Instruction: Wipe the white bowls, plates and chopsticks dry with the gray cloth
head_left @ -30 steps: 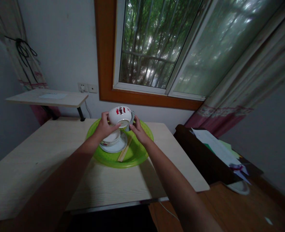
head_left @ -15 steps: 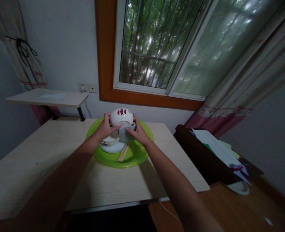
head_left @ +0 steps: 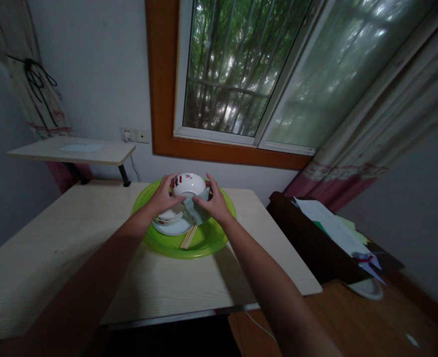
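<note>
A white bowl with red marks (head_left: 187, 183) is held upturned over a green basin (head_left: 211, 239) on the table. My left hand (head_left: 161, 197) grips the bowl's left side. My right hand (head_left: 214, 202) presses a grey cloth (head_left: 198, 208) against the bowl's right and lower side. Inside the basin lie a white plate (head_left: 174, 228), smaller stacked bowls (head_left: 170, 216) and wooden chopsticks (head_left: 188, 236), below and left of the held bowl.
The pale wooden table (head_left: 55, 253) ends at a front edge near me. A raised side shelf (head_left: 73, 149) stands at the back left. A dark cabinet with papers (head_left: 330, 233) sits to the right, beside curtains and a window.
The bowl has been lowered and turned so its base faces up. The grey cloth came round from behind the bowl to its front right side under my right hand.
</note>
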### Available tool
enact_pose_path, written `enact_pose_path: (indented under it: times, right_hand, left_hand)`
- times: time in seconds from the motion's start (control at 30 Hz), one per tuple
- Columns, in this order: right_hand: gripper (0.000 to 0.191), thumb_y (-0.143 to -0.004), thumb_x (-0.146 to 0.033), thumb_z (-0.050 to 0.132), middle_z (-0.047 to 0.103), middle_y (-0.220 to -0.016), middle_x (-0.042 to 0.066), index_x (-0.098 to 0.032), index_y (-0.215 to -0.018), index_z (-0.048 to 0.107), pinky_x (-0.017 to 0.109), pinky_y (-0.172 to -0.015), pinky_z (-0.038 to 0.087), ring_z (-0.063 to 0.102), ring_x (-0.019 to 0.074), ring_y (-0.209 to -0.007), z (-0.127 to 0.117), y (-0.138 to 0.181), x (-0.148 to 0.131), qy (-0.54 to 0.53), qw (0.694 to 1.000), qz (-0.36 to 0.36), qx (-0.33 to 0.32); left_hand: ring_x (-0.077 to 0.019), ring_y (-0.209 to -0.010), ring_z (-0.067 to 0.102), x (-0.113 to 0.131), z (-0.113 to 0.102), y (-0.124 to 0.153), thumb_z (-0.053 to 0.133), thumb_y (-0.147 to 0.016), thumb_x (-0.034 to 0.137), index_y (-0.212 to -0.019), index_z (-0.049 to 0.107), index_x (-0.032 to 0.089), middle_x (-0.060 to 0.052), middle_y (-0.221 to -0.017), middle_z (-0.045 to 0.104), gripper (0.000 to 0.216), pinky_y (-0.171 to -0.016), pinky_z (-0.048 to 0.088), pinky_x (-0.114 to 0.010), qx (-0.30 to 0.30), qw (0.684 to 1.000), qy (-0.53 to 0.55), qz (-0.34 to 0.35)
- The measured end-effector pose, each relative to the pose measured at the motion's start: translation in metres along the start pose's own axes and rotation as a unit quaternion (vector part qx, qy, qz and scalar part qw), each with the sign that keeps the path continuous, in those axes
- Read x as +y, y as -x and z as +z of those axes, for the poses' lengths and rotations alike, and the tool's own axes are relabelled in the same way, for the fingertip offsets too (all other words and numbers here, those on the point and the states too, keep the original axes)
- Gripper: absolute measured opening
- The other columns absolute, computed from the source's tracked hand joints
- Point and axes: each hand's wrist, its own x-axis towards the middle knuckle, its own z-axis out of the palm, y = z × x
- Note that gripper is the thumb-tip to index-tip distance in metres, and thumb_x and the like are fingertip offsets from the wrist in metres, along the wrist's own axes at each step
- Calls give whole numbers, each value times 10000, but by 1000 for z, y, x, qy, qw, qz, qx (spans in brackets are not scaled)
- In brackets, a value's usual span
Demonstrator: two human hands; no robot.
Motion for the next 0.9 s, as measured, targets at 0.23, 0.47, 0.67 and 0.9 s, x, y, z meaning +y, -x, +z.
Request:
enact_pose_path:
  times: [0.23,0.47,0.67,0.9]
  right_hand:
    - [951,-696,-358,808,575,-1352,114,-263,-1507,320,425,-1023,461,562,270,-1214,0,0,1,-22,1000,-19,3]
    - [937,-721,-385,811,513,-1437,139,-258,-1481,277,431,-1022,458,521,269,-1289,1,-3,4,-52,998,-23,20]
    - [795,-601,-507,874,511,-1255,139,-201,-1214,470,413,-944,476,530,261,-1113,3,-5,19,54,988,-20,146]
    - [411,-694,-467,819,546,-780,-27,-213,-839,530,287,-647,439,519,154,-691,4,-7,18,19,997,-3,75]
  left_hand:
    - [-271,-1170,582,-1,0,-1,804,-681,365,-1285,482,211,-136,-1296,536,702,-924,533,-416,0,1000,-18,-4]
    - [-246,-1008,655,-4,3,0,840,-616,390,-1183,438,216,-95,-1097,632,716,-827,545,-379,16,999,-25,-46]
    - [-222,-949,656,1,4,0,824,-624,415,-1154,415,221,-76,-1073,622,698,-767,534,-329,17,998,-36,-57]
    - [-224,-947,645,5,3,-1,812,-635,420,-1153,394,214,-72,-1060,618,696,-767,522,-324,5,996,-66,-60]
